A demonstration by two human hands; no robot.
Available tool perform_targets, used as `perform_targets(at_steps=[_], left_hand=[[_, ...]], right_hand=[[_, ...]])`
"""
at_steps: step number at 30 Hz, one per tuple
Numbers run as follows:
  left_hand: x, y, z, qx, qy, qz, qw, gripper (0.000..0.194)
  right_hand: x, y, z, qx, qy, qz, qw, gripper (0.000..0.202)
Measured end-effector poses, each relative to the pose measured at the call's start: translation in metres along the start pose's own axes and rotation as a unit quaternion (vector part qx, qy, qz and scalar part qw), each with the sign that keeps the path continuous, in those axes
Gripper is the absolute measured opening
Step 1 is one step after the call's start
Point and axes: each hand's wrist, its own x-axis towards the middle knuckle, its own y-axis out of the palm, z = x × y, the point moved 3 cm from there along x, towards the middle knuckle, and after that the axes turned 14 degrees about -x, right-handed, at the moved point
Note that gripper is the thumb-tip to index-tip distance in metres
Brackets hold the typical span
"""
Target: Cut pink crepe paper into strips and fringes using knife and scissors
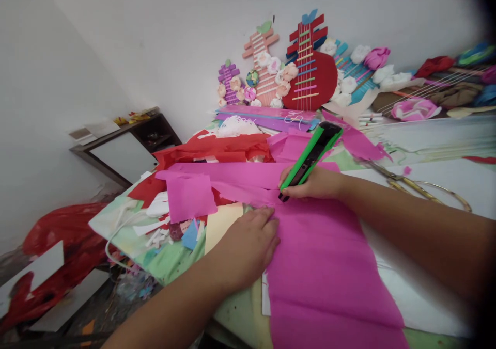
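Note:
My right hand (pixel 306 184) grips a green and black box cutter (pixel 310 158), tilted with its lower end down at the magenta crepe paper (pixel 321 266). The blade itself cannot be made out. My left hand (pixel 248 243) lies flat, fingers stretched out, at the left edge of this sheet, just below the cutter's tip. The long sheet runs from under both hands toward me and over the near table edge. A cut-off magenta piece (pixel 191 196) lies to the left, and a cream card (pixel 222 220) sits beside my left hand.
Gold-handled scissors (pixel 414 184) lie beyond my right forearm. Red crepe paper (pixel 217 147) and white string (pixel 238 127) are behind the magenta sheet. Paper guitar-shaped crafts (pixel 312 78) lean on the wall. A low dark cabinet (pixel 127 147) and a red plastic bag (pixel 65 230) stand left.

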Motion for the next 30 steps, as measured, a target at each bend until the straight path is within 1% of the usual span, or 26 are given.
perform_targets(at_steps=[2, 4, 7, 10, 15, 20, 25, 30], left_hand=[[0.0, -0.003, -0.002, -0.019, 0.002, -0.008, 1.0, 0.032], [0.001, -0.004, -0.003, -0.039, -0.009, -0.014, 0.999, 0.036], [0.002, -0.001, -0.003, -0.059, -0.015, 0.0, 0.998, 0.047], [0.004, 0.003, -0.003, -0.067, -0.005, 0.02, 0.998, 0.054], [0.005, 0.006, 0.0, -0.064, -0.001, 0.03, 0.998, 0.056], [0.004, 0.006, 0.0, -0.068, -0.007, 0.04, 0.997, 0.057], [0.004, 0.006, 0.0, -0.07, -0.012, 0.043, 0.997, 0.057], [0.003, 0.006, 0.0, -0.071, -0.012, 0.047, 0.996, 0.058]], right_hand=[[0.001, 0.001, -0.001, 0.001, -0.005, 0.008, 1.0, 0.014], [0.002, 0.003, -0.003, 0.004, -0.008, 0.015, 1.0, 0.014], [0.003, 0.005, -0.006, 0.005, -0.018, 0.015, 1.0, 0.014], [0.003, 0.006, -0.005, 0.001, -0.027, 0.017, 0.999, 0.012], [0.002, 0.009, -0.004, 0.002, -0.031, 0.035, 0.999, 0.01], [0.003, 0.009, -0.006, 0.008, -0.037, 0.034, 0.999, 0.013], [0.001, 0.002, -0.004, -0.008, -0.008, 0.025, 1.0, 0.012], [-0.002, -0.002, -0.003, -0.006, 0.002, 0.035, 0.999, 0.013]])
